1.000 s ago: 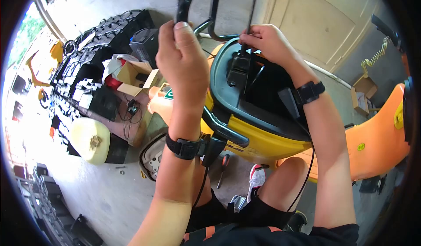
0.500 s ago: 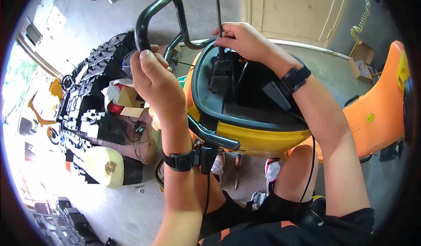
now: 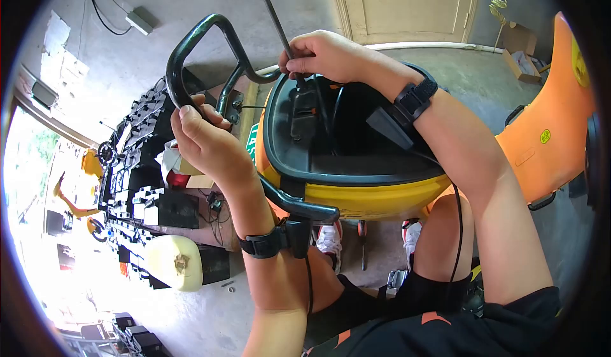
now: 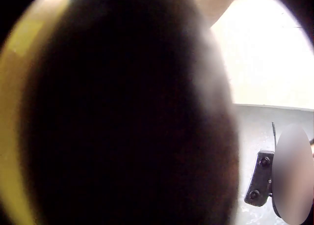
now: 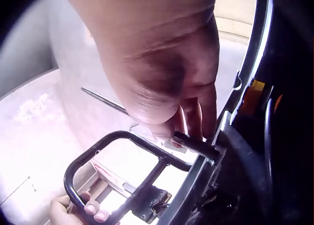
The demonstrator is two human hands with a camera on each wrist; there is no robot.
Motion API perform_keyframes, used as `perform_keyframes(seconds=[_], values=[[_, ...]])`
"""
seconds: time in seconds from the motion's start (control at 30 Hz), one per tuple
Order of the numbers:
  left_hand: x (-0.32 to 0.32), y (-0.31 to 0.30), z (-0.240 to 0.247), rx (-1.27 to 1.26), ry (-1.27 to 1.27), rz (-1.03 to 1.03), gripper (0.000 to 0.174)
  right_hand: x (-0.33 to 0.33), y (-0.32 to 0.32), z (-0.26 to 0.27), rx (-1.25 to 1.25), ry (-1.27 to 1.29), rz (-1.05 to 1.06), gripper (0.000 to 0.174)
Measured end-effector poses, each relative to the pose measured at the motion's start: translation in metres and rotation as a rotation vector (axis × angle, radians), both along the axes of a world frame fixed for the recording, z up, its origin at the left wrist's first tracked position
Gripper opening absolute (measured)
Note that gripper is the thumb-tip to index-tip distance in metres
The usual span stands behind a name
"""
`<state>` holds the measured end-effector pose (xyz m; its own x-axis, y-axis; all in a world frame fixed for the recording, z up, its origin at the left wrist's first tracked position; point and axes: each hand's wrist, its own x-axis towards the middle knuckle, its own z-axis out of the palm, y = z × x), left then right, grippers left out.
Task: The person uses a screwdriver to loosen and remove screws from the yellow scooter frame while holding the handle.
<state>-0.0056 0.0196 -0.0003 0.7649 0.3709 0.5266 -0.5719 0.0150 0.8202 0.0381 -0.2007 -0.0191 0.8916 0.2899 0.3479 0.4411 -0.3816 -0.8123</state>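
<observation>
My left hand (image 3: 213, 143) grips the black tubular rail (image 3: 173, 70), thumb on the tube and fingertips curled round it, also showing in the right wrist view. My right hand (image 3: 331, 57) pinches a long thin dark rod (image 3: 275, 18) between thumb and fingers. The rod slants up to the left. Its thicker lower end (image 5: 196, 145) meets the rim area of a black bin (image 3: 369, 166), beside a black bracket. That bin sits in a yellow scooter body (image 3: 369, 201). A dark blurred shape hides most of the left wrist view, including the left hand.
An orange body panel (image 3: 534, 143) stands at the right. Black batteries or boxes crowd the left, near a cream-coloured container (image 3: 172, 261). A screwdriver (image 3: 363, 229) lies on the floor between the feet. Behind are a door (image 3: 407, 7) and a small cardboard box (image 3: 522, 64).
The head view has turned, so the rail and bin sit further left and the rod slants more to the left. Both hands keep their holds.
</observation>
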Motion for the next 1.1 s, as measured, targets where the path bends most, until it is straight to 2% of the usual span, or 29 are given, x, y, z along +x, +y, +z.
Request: perform_keyframes(seconds=[0.13, 0.2, 0.4, 0.53, 0.77, 1.03, 1.1], values=[[-0.001, -0.001, 0.000, 0.009, -0.006, 0.008, 0.034, -0.006, 0.005, 0.008, -0.040, -0.020, -0.079, 0.015], [-0.001, -0.001, 0.001, 0.008, -0.003, 0.010, 0.034, -0.017, 0.011, 0.018, -0.173, -0.045, -0.203, 0.015], [0.001, 0.000, 0.000, -0.002, 0.002, 0.031, 0.033, -0.010, 0.013, 0.009, -0.037, -0.010, -0.216, 0.015], [0.005, 0.002, -0.001, 0.005, -0.042, -0.013, 0.031, 0.000, 0.006, -0.002, 0.065, -0.052, -0.070, 0.017], [0.006, 0.003, -0.005, -0.005, -0.058, -0.012, 0.029, -0.002, 0.008, -0.001, 0.007, 0.009, -0.093, 0.021], [0.004, 0.006, -0.006, 0.073, -0.074, 0.003, 0.033, -0.003, 0.014, 0.000, 0.166, 0.034, 0.004, 0.031], [0.007, 0.006, -0.009, 0.093, -0.072, 0.046, 0.033, 0.000, 0.016, -0.003, 0.291, 0.119, 0.027, 0.035]])
